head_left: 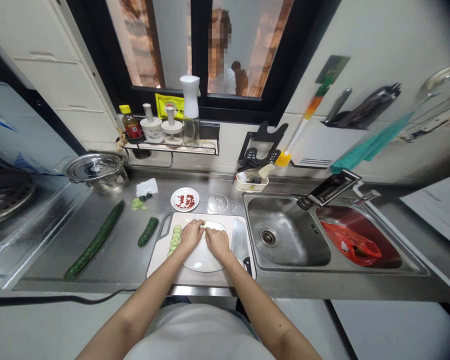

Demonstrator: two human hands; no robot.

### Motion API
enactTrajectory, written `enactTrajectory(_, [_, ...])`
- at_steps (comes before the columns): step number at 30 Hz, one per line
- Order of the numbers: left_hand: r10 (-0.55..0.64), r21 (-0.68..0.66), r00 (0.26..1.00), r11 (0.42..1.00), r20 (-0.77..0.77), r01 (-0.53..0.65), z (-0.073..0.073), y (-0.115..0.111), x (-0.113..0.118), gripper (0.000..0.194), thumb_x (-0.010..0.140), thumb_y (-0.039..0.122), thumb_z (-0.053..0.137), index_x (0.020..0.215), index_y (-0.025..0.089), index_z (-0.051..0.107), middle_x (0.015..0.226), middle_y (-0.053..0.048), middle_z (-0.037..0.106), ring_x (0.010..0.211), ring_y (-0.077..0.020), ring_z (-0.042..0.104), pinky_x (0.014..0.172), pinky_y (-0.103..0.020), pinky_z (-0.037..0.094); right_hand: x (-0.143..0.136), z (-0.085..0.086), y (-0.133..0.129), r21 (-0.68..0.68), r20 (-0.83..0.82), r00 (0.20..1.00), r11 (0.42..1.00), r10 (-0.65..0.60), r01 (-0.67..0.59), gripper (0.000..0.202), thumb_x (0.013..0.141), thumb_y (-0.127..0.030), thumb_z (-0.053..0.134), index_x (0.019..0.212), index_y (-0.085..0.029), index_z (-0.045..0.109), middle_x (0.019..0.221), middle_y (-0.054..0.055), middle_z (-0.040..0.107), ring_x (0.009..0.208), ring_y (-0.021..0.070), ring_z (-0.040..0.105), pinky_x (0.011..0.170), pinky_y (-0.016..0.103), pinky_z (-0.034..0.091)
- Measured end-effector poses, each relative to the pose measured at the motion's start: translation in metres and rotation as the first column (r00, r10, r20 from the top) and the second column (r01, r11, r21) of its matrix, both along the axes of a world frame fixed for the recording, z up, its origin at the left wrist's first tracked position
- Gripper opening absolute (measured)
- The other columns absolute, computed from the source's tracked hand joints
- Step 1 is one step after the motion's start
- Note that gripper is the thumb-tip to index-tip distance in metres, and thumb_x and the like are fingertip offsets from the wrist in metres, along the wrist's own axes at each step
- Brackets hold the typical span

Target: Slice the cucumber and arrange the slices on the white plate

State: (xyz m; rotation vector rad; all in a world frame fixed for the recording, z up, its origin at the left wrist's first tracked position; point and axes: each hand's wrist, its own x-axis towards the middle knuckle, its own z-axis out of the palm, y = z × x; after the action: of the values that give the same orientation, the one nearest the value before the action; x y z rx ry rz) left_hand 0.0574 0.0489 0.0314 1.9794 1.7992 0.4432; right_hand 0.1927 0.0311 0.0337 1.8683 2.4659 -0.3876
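Note:
My left hand (191,236) and my right hand (217,242) meet over the far part of a white plate (202,260), fingers closed. A small pale-green piece, which looks like a cucumber slice (204,233), shows between the fingertips; the fingers partly hide it. The plate rests on a light cutting board (159,262) with a grey handle. Left of the plate lies an overlapping row of cucumber slices (174,238). To the right, a wide-bladed knife (240,237) lies flat on the board.
Left of the board are a cut cucumber piece (148,232) and a long whole cucumber (95,240). Behind it stands a small plate of chopped red pieces (175,205). A lidded pot (97,172) is at back left. The double sink (288,235) borders the right, holding a red bag (352,245).

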Motion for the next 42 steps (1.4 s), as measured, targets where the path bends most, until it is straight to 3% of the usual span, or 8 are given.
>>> enactTrajectory(16, [0.018,-0.017,0.999,1.000,0.039,-0.018,0.005,-0.002,0.004,0.024,0.087,0.022,0.051,0.107,0.023,0.064,0.105,-0.005,0.066,0.098,-0.0170,0.061,0.084,-0.025,0.041,0.000,-0.007,-0.003,0.028,0.038,0.999,1.000,0.010,-0.011,0.033,0.097,-0.025,0.030,0.114,-0.017,0.058,0.097,0.012,0.069,0.089,0.0212,0.064,0.082,0.033,0.036])
enactTrajectory(24, [0.077,0.009,0.984,0.997,0.162,-0.080,0.000,-0.007,0.003,0.022,0.085,0.021,0.052,0.102,0.021,0.065,0.096,-0.004,0.067,0.089,-0.0160,0.062,0.081,-0.025,0.042,0.005,-0.004,-0.010,0.037,-0.090,0.994,0.997,-0.066,0.070,0.038,0.097,-0.028,0.033,0.130,-0.019,0.048,0.103,0.010,0.069,0.094,0.0204,0.064,0.085,0.031,0.037])
enactTrajectory(28, [0.109,0.067,0.969,0.990,0.222,-0.126,0.000,-0.023,-0.010,0.023,0.084,0.026,0.052,0.102,0.020,0.066,0.093,-0.004,0.068,0.086,-0.0171,0.061,0.081,-0.027,0.043,0.015,0.000,-0.021,0.049,-0.166,0.980,0.991,-0.112,0.121,0.039,0.096,-0.031,0.035,0.131,-0.021,0.051,0.104,0.009,0.070,0.094,0.0204,0.065,0.082,0.029,0.040])
enactTrajectory(31, [0.174,0.070,0.956,0.978,0.235,-0.195,-0.001,-0.041,-0.032,0.026,0.085,0.030,0.050,0.103,0.021,0.066,0.095,-0.004,0.068,0.086,-0.0178,0.062,0.080,-0.028,0.044,0.023,0.002,-0.031,0.044,-0.214,0.961,0.981,-0.175,0.188,0.040,0.095,-0.032,0.037,0.129,-0.021,0.054,0.102,0.009,0.072,0.093,0.0205,0.066,0.082,0.028,0.041])
enactTrajectory(37, [0.316,-0.073,0.935,0.949,0.159,-0.308,-0.011,-0.088,-0.083,0.032,0.085,0.039,0.047,0.108,0.023,0.062,0.096,-0.005,0.067,0.086,-0.0198,0.063,0.073,-0.027,0.045,0.036,0.006,-0.048,0.059,-0.326,0.918,0.964,-0.225,0.258,0.041,0.094,-0.028,0.037,0.127,-0.016,0.058,0.099,0.010,0.072,0.096,0.0195,0.066,0.086,0.026,0.043])
enactTrajectory(42, [0.369,-0.153,0.928,0.921,0.054,-0.358,-0.022,-0.120,-0.096,0.036,0.087,0.044,0.041,0.110,0.023,0.059,0.082,-0.003,0.066,0.079,-0.0204,0.063,0.068,-0.027,0.042,0.036,0.006,-0.056,0.065,-0.368,0.900,0.959,-0.232,0.274,0.041,0.094,-0.028,0.036,0.123,-0.015,0.061,0.093,0.010,0.073,0.091,0.0194,0.067,0.085,0.026,0.045])
